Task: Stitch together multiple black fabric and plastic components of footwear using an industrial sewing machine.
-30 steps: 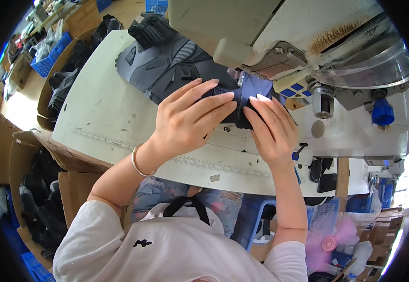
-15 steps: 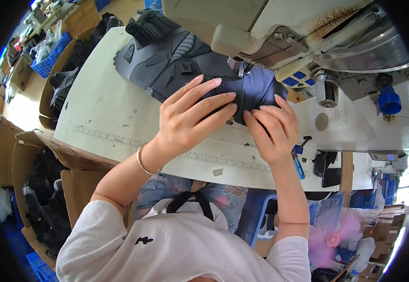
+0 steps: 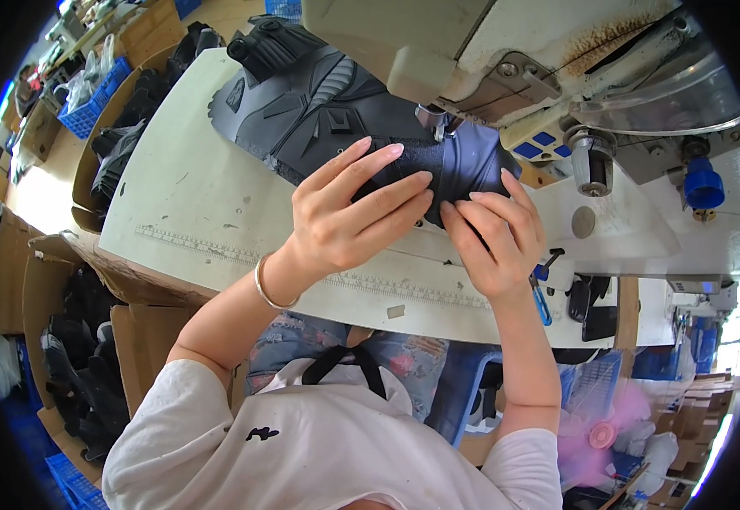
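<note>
A dark grey and black moulded piece [image 3: 302,119], with raised ribs and a fuzzy black strip, lies on the white sewing table [image 3: 183,204]. Its right part sits beneath the needle area [image 3: 440,123] of a sewing machine [image 3: 489,85]. My left hand [image 3: 349,200] rests flat across the strip with fingers stretched out, a bangle at its wrist. Close by on the right, my right hand [image 3: 497,238] has curled fingers and thumb gripping the piece's near right edge, by a smooth bluish-grey band [image 3: 469,157]. What lies under my fingers is hidden.
A ruler strip [image 3: 336,276] runs along the tabletop. Blue-handled snips [image 3: 542,302] and a black phone-like object [image 3: 599,323] lie at the right. Cardboard boxes of dark pieces [image 3: 81,365] stand at the left. A pink fan [image 3: 601,433] is at lower right.
The moulded piece has shifted very slightly to the right beneath the machine. Both hands have moved slightly with it and keep nearly the same pose.
</note>
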Demonstrator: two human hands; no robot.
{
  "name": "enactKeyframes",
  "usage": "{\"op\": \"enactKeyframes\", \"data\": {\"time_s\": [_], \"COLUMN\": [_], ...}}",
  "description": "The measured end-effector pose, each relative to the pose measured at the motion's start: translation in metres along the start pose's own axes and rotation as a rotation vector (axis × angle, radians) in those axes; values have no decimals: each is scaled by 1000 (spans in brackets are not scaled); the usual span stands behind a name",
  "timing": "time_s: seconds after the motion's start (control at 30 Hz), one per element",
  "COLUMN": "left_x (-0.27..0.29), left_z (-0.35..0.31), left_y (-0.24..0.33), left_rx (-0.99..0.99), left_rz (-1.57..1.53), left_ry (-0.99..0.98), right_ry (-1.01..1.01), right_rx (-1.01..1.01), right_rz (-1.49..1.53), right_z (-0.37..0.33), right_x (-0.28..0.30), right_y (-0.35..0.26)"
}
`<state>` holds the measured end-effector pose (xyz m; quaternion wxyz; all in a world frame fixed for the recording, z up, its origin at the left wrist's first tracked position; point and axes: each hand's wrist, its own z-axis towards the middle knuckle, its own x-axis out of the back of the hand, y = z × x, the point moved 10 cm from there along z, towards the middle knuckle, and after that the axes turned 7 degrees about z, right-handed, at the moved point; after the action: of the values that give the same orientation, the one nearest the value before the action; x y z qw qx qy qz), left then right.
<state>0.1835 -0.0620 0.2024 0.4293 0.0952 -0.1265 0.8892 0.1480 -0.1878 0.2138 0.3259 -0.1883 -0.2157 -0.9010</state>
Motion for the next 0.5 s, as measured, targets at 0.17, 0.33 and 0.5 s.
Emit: {"op": "enactKeyframes", "data": {"time_s": [0.17, 0.33, 0.5], "left_x": [-1, 0, 1], "left_z": [3, 4, 4], "left_y": [4, 3, -2], "left_rx": [-17, -24, -21], "left_rz": [11, 12, 2], "left_ry": [-29, -43, -36], "right_ry": [-5, -101, -95], "right_rx": [-25, -89, -79], "right_rz": [34, 52, 30], "right_z": [-3, -2, -1], "right_x": [1, -3, -7], "right_y": [3, 6, 1]}}
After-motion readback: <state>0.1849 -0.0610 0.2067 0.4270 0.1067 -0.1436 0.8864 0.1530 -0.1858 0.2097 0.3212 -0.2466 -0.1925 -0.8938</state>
